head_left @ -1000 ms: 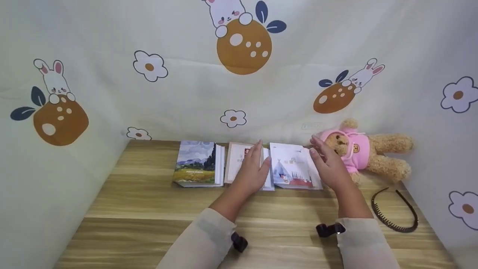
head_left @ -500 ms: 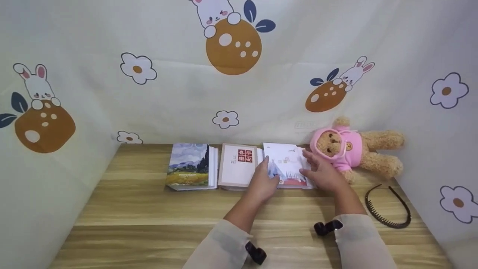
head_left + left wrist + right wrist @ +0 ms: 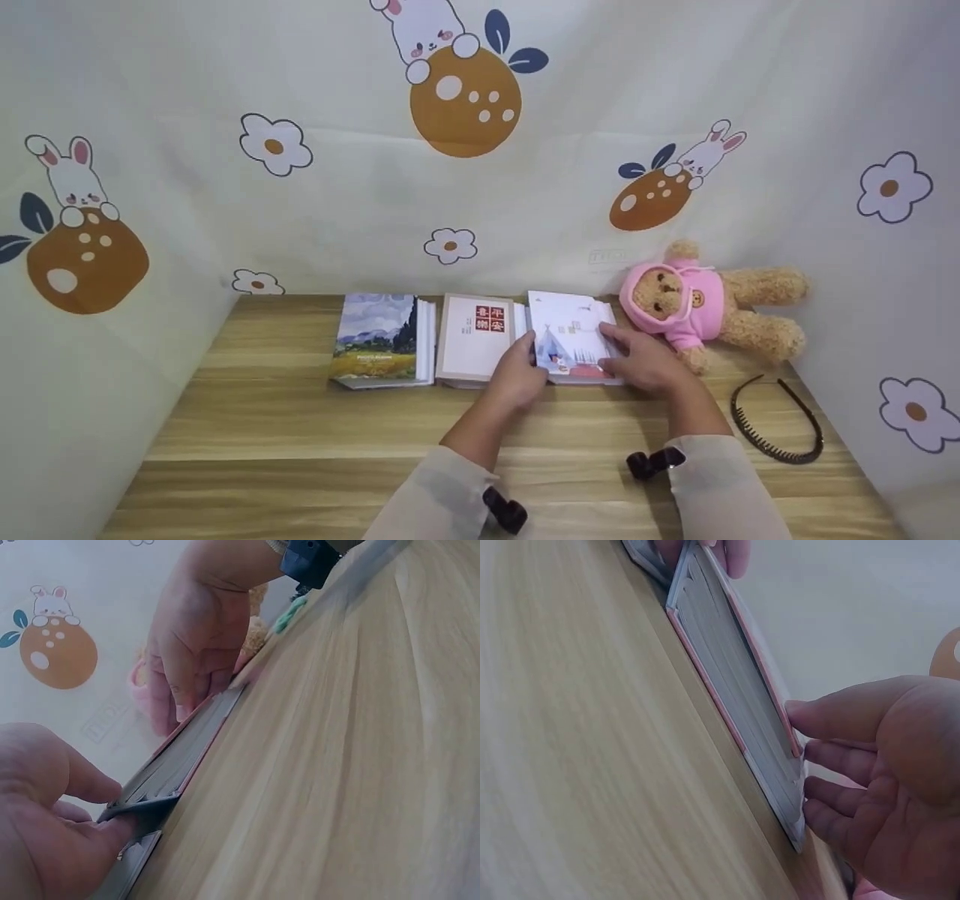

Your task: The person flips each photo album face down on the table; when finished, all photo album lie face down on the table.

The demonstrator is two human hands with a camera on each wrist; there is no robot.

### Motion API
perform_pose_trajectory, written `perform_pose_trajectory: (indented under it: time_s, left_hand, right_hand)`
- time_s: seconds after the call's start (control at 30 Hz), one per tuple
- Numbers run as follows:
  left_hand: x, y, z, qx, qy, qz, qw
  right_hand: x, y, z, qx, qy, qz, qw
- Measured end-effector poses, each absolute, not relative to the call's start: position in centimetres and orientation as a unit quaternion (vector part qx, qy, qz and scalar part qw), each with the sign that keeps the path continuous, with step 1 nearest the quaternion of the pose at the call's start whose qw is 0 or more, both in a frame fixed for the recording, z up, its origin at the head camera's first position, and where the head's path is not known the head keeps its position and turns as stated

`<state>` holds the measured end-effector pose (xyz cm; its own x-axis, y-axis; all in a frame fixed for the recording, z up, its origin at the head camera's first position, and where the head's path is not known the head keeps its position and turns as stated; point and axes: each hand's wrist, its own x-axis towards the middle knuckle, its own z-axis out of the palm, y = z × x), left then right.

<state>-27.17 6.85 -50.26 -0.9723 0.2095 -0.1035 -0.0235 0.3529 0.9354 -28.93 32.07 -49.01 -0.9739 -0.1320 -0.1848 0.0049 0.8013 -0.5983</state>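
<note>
Three photo albums lie in a row against the back of the table. The right one, a white photo album (image 3: pixel 571 334) with a tent picture, lies between both hands. My left hand (image 3: pixel 516 375) holds its left spine side, thumb and fingers at the corner. My right hand (image 3: pixel 646 361) holds the opposite side. In the right wrist view, the right thumb (image 3: pixel 832 720) rests on the cover edge, and the other fingers are at the page ends. The middle beige album (image 3: pixel 476 337) has red square characters. The left album (image 3: pixel 375 337) shows a painted landscape.
A teddy bear (image 3: pixel 705 300) in a pink hoodie lies right of the albums. A dark toothed headband (image 3: pixel 814 420) rests on the wooden table (image 3: pixel 300 465) near its right side. A printed curtain (image 3: pixel 337 210) rises behind and along the sides.
My left hand has moved from above the middle album to the white album's spine. My right hand has come down onto that album's right side. The camera view has shifted slightly.
</note>
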Motion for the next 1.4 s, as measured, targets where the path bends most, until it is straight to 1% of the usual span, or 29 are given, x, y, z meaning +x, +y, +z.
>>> perform_pose_trajectory:
  time_s: [0.13, 0.37, 0.53, 0.63, 0.87, 1.07, 1.27, 1.4]
  left_hand:
    - [-27.1, 6.7, -50.3, 0.054, 0.795, 0.595, 0.107]
    - [-27.0, 7.0, -50.0, 0.043, 0.708, 0.697, 0.104]
    - [-26.9, 7.2, -49.8, 0.063, 0.593, 0.788, 0.15]
    - [-26.8, 7.3, -49.5, 0.076, 0.558, 0.809, 0.171]
    - [-26.6, 7.1, -48.4, 0.11, 0.569, 0.795, 0.18]
    - [-26.3, 7.4, -48.3, 0.139, 0.58, 0.783, 0.175]
    - [-26.4, 7.4, -48.6, 0.1, 0.567, 0.795, 0.192]
    - [-26.7, 7.3, -48.7, 0.095, 0.583, 0.786, 0.182]
  right_hand:
    - [-28.7, 31.6, -49.1, -0.038, 0.94, -0.324, 0.105]
    - [-28.1, 30.4, -48.5, -0.049, 0.929, -0.35, 0.107]
    - [-27.7, 29.2, -47.2, -0.052, 0.921, -0.372, 0.103]
    - [-27.3, 28.4, -46.3, -0.062, 0.913, -0.392, 0.095]
    - [-26.6, 27.0, -44.5, -0.077, 0.851, -0.514, 0.072]
    - [-26.5, 26.8, -43.8, -0.08, 0.81, -0.573, 0.092]
    - [-27.0, 27.2, -44.4, -0.055, 0.796, -0.591, 0.119]
    - [-27.2, 27.4, -44.9, -0.035, 0.79, -0.597, 0.132]
